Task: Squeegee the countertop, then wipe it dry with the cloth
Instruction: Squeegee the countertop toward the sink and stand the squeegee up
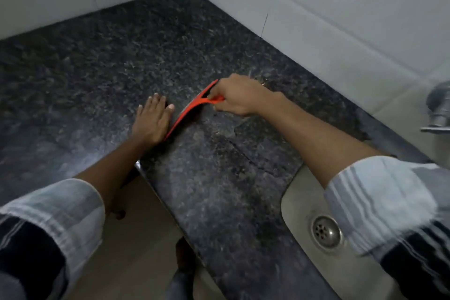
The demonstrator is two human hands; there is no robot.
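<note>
A red squeegee (187, 111) lies with its blade on the dark speckled granite countertop (121, 56), running diagonally near the middle. My right hand (237, 96) grips its red handle from the right. Just left of the blade, my left hand (152, 120) rests flat on the counter with fingers spread, holding nothing. The stone right of the blade looks wet and streaked. No cloth is in view.
White tiled walls (316, 19) meet in a corner behind the counter. A steel sink (302, 202) with a round drain (325, 231) sits at the lower right, and a metal tap (438, 107) juts in at the right edge. The floor shows below the counter's front edge.
</note>
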